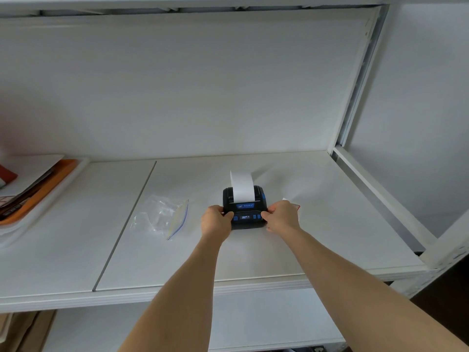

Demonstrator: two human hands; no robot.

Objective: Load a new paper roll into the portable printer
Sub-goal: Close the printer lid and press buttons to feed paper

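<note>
A small black portable printer (245,199) with blue buttons and a lit display stands on the white shelf (253,257). A strip of white paper (242,185) rises out of its top slot and leans back. My left hand (217,221) grips the printer's left front side, thumb on its front face. My right hand (283,215) grips the right front side, thumb on the blue buttons. The roll inside the printer is hidden.
An empty clear zip bag (162,215) lies left of the printer. A small white and red scrap (294,205) shows behind my right hand. An orange tray (38,191) with papers sits at the far left. The shelf's metal frame post (365,80) runs along the right.
</note>
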